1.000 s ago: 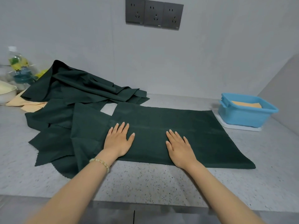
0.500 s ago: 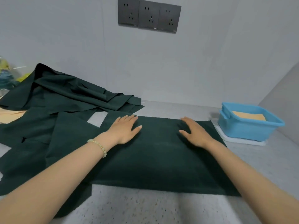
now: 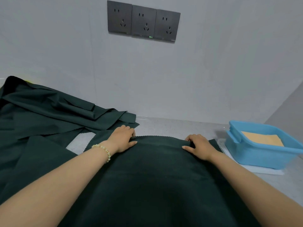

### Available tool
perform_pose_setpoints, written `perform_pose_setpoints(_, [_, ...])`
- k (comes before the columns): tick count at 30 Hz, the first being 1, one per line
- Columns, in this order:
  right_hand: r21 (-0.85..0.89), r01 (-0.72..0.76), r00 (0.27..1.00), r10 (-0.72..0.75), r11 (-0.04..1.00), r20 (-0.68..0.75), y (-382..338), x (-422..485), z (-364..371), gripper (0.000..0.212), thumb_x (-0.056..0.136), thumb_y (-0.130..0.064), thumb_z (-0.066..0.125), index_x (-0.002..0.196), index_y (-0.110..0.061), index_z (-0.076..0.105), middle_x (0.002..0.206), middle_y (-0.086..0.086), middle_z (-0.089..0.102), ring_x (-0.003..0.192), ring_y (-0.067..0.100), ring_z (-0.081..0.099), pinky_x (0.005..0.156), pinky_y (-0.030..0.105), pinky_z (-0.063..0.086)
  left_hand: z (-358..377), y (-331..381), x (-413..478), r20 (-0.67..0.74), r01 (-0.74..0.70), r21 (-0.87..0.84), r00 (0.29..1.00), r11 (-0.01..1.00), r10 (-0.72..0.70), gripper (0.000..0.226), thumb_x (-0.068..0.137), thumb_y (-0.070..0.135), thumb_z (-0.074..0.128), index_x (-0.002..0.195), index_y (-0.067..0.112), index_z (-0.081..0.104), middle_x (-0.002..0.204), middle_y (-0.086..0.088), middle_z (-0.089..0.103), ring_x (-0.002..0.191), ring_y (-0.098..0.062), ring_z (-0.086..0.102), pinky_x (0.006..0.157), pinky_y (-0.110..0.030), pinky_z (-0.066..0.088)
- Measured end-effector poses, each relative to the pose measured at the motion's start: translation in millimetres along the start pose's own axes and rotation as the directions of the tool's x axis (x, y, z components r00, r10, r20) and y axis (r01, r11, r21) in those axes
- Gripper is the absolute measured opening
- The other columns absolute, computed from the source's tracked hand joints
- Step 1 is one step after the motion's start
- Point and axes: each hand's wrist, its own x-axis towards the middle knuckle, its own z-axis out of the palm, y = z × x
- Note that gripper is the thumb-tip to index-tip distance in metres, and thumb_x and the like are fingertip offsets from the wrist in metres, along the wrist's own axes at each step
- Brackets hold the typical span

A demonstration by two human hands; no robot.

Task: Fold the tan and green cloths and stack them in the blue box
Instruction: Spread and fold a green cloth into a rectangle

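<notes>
1. A green cloth (image 3: 155,177) lies spread on the speckled grey counter (image 3: 177,126) straight in front of the person, and its scalloped far edge runs between the two hands.
2. The left hand (image 3: 123,138) grips that far edge near its left corner, with the fingers curled over the hem and the thumb lying on top. A beaded bracelet (image 3: 103,151) sits on the wrist.
3. The right hand (image 3: 198,145) grips the same edge further right, its fingers bent round a small raised ridge of fabric.
4. A heap of green cloths (image 3: 49,108) lies crumpled to the left, against the wall. It overlaps the spread cloth's left side and lies just beside the left hand.
5. The blue box (image 3: 262,154) stands to the right on a white pad (image 3: 262,170), near the cloth's right edge but apart from it. A folded tan cloth (image 3: 262,139) lies flat inside.
6. Three dark sockets (image 3: 143,22) are set in the wall above.
</notes>
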Motion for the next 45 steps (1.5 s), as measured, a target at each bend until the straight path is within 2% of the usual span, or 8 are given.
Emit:
perform_pose_setpoints(3, [-0.073,0.092,0.993,-0.097,0.993,-0.069,-1.6,-10.9,-4.4,0.027,0.093,-0.043,0.052,0.086,-0.016,0.051,0.086,-0.003,0.049,0.084,0.017,0.043,0.075,0.028,0.034,-8.1,-1.1,-8.4,-0.04,-0.07,0.047,0.997,0.996,0.072,0.03,0.095,0.045,0.048,0.103,0.016,0.052,0.097,0.002,0.047,0.09,-0.02,0.049,0.074,-0.028,0.033])
perform_pose_setpoints(12, [-0.048,0.238,0.899,-0.239,0.97,-0.366,-22.4,-99.9,-39.7,0.015,0.087,-0.032,0.066,0.083,-0.018,0.064,0.072,-0.01,0.054,0.063,0.015,0.051,0.058,0.027,0.031,-48.5,1.9,-89.1,-0.339,-0.354,0.064,0.872,0.933,0.354,0.031,0.089,0.045,0.053,0.082,0.017,0.062,0.074,0.005,0.056,0.061,-0.017,0.054,0.051,-0.025,0.033])
perform_pose_setpoints(16, [-0.099,0.259,0.871,-0.277,0.961,-0.405,-33.7,-155.8,-45.1,0.009,0.082,-0.028,0.072,0.082,-0.023,0.065,0.072,-0.012,0.056,0.056,0.008,0.047,0.049,0.024,0.034,-65.0,21.6,-138.9,-0.392,-0.463,0.244,0.757,0.852,0.524,0.028,0.086,0.041,0.055,0.076,0.02,0.071,0.064,0.005,0.058,0.05,-0.014,0.058,0.036,-0.02,0.039])
perform_pose_setpoints(22, [-0.149,0.323,0.849,-0.356,0.935,-0.391,-41.5,-225.0,-33.9,0.021,0.069,-0.017,0.083,0.087,-0.021,0.072,0.075,-0.01,0.059,0.053,0.012,0.057,0.042,0.021,0.04,-65.8,46.9,-203.8,-0.421,-0.505,0.282,0.698,0.816,0.579,0.036,0.087,0.041,0.045,0.084,0.027,0.078,0.06,0.008,0.056,0.045,-0.008,0.055,0.033,-0.019,0.036])
perform_pose_setpoints(28, [-0.097,0.343,0.868,-0.354,0.935,-0.348,-45.1,-265.6,-11.4,0.023,0.072,-0.022,0.08,0.094,-0.024,0.076,0.076,-0.012,0.057,0.056,-0.003,0.045,0.047,0.012,0.031,-45.9,60.7,-245.2,-0.427,-0.497,0.205,0.73,0.843,0.534,0.012,0.082,0.037,0.07,0.085,0.029,0.078,0.069,0.012,0.064,0.056,-0.008,0.06,0.039,-0.019,0.042])
perform_pose_setpoints(30, [-0.056,0.315,0.888,-0.315,0.947,-0.335,-46.2,-273.9,-5.9,0.021,0.078,-0.03,0.073,0.099,-0.025,0.075,0.083,-0.012,0.059,0.066,0.001,0.053,0.051,0.014,0.039,-36.6,62.0,-252.4,-0.347,-0.452,0.091,0.821,0.887,0.454,0.023,0.085,0.039,0.067,0.105,0.031,0.074,0.096,0.016,0.07,0.083,-0.007,0.064,0.061,-0.02,0.051])
perform_pose_setpoints(34, [-0.006,0.303,0.913,-0.292,0.953,-0.285,-54.0,-278.0,0.1,0.035,0.084,-0.047,0.058,0.108,-0.027,0.072,0.108,-0.012,0.064,0.092,0.008,0.06,0.079,0.027,0.048,-18.8,64.6,-255.2,-0.189,-0.331,-0.123,0.933,0.935,0.306,0.046,0.092,0.057,0.04,0.134,0.041,0.051,0.135,0.027,0.048,0.123,0.008,0.04,0.093,-0.011,0.032])
perform_pose_setpoints(45, [0.1,0.384,0.896,-0.344,0.918,-0.282,-97.6,-267.4,17.0,0.024,0.087,-0.034,0.067,0.109,-0.026,0.072,0.11,-0.015,0.069,0.103,0.004,0.063,0.09,0.024,0.049,-14.4,77.1,-249.8,-0.134,-0.318,-0.194,0.946,0.928,0.296,0.036,0.093,0.05,0.049,0.123,0.036,0.062,0.124,0.025,0.059,0.115,0.005,0.052,0.091,-0.013,0.041])
